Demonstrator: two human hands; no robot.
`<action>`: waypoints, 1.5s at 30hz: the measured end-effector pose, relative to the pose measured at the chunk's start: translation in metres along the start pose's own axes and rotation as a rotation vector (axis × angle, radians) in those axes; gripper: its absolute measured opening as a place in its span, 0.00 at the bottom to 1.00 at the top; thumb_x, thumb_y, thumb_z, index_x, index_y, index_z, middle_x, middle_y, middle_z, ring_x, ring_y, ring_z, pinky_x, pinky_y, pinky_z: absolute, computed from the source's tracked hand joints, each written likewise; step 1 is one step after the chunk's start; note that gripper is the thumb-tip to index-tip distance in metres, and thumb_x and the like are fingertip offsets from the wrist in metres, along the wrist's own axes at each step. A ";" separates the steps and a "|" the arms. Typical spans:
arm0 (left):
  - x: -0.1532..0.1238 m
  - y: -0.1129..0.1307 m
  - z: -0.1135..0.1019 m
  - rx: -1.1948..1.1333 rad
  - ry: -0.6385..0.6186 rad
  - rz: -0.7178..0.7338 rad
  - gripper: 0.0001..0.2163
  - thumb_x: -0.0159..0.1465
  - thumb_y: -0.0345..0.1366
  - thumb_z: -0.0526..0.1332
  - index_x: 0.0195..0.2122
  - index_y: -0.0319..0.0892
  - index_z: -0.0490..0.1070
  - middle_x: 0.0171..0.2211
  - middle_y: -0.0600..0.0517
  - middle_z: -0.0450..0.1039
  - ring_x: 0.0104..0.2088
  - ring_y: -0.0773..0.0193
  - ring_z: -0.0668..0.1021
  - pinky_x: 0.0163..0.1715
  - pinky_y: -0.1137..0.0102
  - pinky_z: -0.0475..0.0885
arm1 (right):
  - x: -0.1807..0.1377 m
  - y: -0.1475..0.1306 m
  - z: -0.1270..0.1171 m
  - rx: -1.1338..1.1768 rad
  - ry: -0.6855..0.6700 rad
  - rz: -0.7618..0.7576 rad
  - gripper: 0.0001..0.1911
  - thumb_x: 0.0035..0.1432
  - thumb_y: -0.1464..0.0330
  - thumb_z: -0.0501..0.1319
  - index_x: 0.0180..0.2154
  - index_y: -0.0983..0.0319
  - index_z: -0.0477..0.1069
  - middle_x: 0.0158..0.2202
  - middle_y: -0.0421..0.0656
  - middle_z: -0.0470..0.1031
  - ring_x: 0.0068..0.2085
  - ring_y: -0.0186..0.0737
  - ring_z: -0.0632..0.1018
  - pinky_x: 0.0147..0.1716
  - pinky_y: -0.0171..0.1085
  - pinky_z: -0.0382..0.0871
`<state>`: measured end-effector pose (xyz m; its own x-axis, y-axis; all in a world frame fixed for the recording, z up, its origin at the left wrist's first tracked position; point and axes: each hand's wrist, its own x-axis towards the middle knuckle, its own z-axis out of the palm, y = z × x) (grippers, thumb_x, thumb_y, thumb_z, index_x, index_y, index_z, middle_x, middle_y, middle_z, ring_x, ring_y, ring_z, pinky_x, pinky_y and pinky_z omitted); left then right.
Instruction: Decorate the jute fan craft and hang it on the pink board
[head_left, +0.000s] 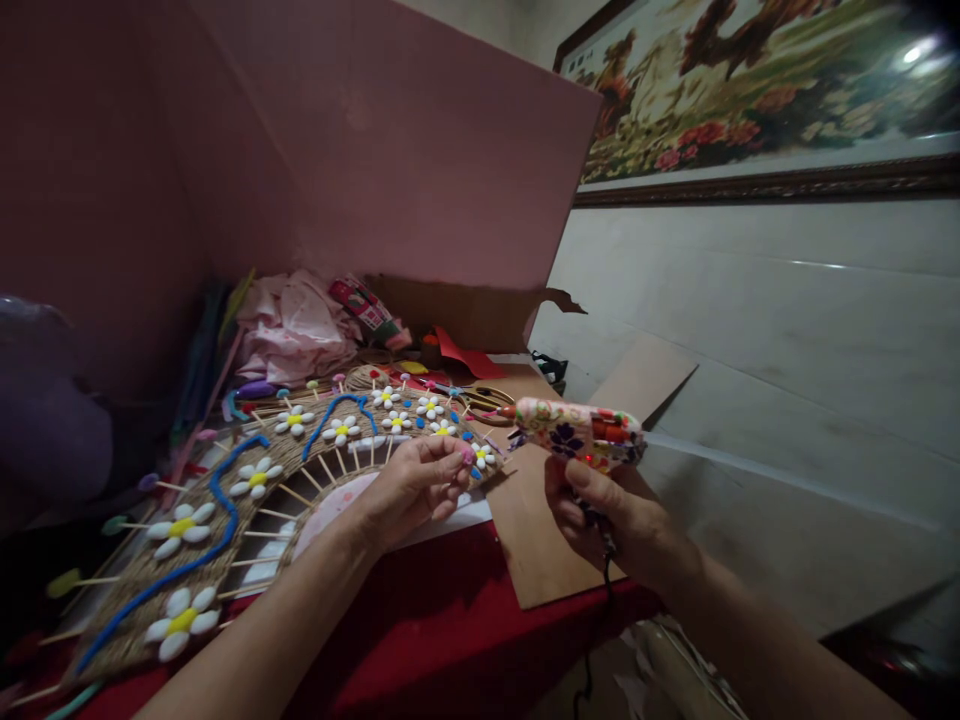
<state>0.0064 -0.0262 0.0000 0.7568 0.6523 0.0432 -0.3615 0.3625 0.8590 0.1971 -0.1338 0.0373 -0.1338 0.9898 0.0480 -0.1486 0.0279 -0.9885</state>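
In the head view, the arch [292, 455] on the table [435, 610] bears white flowers [181, 622], blue strips [235, 515] and colour-tipped sticks [97, 581], so most trim looks done. A pink piece [468, 455] seems unplaced, pinched in the fingers of the left hand [420, 485] near the arch's right end; the right hand [622, 515] grips a glue gun [577, 432].

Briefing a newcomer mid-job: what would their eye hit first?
The curved twine-covered piece with white flowers, lying at left. Then the flower-patterned glue gun in the right hand, with a small pink piece in the left hand. Finally, the large framed picture, upper right on the wall.
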 end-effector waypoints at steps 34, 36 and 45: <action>0.003 -0.002 0.004 0.057 0.177 0.060 0.11 0.52 0.36 0.67 0.28 0.36 0.67 0.19 0.54 0.64 0.16 0.76 0.64 0.13 0.80 0.55 | 0.053 0.019 -0.153 -1.353 -0.064 0.028 0.25 0.46 0.68 0.61 0.48 0.67 0.67 0.46 0.49 0.72 0.46 0.46 0.72 0.45 0.39 0.63; 0.003 -0.002 0.005 0.056 0.182 0.057 0.11 0.51 0.36 0.67 0.28 0.36 0.67 0.19 0.54 0.63 0.17 0.75 0.64 0.13 0.80 0.55 | 0.054 0.016 -0.155 -1.344 -0.081 0.056 0.27 0.44 0.69 0.62 0.49 0.67 0.67 0.47 0.49 0.71 0.47 0.47 0.72 0.46 0.40 0.64; 0.003 -0.002 0.004 -0.003 0.190 0.058 0.11 0.52 0.35 0.67 0.30 0.36 0.66 0.20 0.54 0.63 0.18 0.76 0.65 0.13 0.81 0.55 | 0.028 -0.014 -0.095 -1.383 0.326 -0.133 0.21 0.53 0.59 0.60 0.46 0.64 0.70 0.45 0.52 0.71 0.46 0.48 0.72 0.45 0.44 0.65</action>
<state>0.0112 -0.0278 0.0010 0.6183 0.7859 -0.0045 -0.4038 0.3225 0.8561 0.2882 -0.0931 0.0385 0.0603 0.9511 0.3028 0.9429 0.0453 -0.3301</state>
